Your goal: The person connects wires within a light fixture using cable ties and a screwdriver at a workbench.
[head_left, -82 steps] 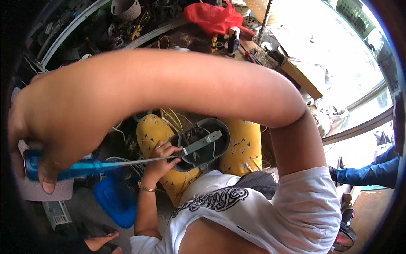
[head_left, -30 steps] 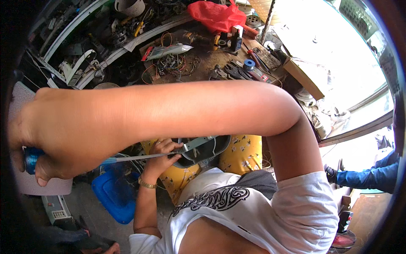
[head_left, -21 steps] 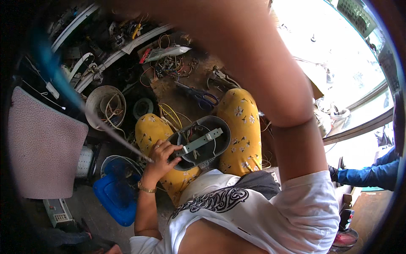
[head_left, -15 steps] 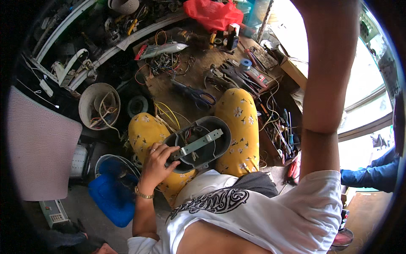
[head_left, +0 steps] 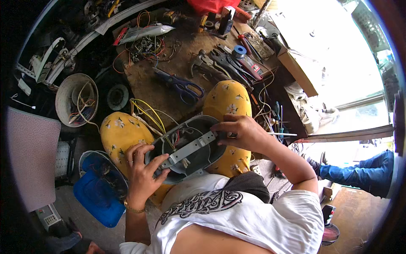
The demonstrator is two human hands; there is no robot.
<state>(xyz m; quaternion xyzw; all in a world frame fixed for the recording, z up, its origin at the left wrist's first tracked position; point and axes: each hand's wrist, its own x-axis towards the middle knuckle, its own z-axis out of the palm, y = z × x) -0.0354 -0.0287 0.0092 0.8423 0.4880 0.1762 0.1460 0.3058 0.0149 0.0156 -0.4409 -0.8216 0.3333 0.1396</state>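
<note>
On my lap, between yellow floral-covered knees, sits a grey oval housing (head_left: pixel 196 163) with wires inside and a pale metal bracket (head_left: pixel 188 150) lying diagonally across it. My left hand (head_left: pixel 141 173) grips the housing's left end and the bracket there, fingers curled. My right hand (head_left: pixel 243 135) is closed on the opposite end, its thumb and fingers around the bracket and rim. A thin pale rod (head_left: pixel 283 134) shows just right of that hand; whether I hold it is unclear. Yellow wires (head_left: pixel 154 114) lie beyond the housing.
Ahead is a cluttered wooden worktop (head_left: pixel 148 86) with scissors (head_left: pixel 190 93), pliers and a blue spool (head_left: pixel 239 51). A bucket (head_left: pixel 76 101), pink-grey panel (head_left: pixel 31 161) and blue basin (head_left: pixel 99 199) are leftward. Another person's jeans-clad legs (head_left: pixel 355 173) are at right; a bare foot (head_left: pixel 95 247) lower left.
My right arm swept up and rightward with a blue-handled tool and has come down onto the housing's right end; that handle is out of sight. My left hand stays at the left end.
</note>
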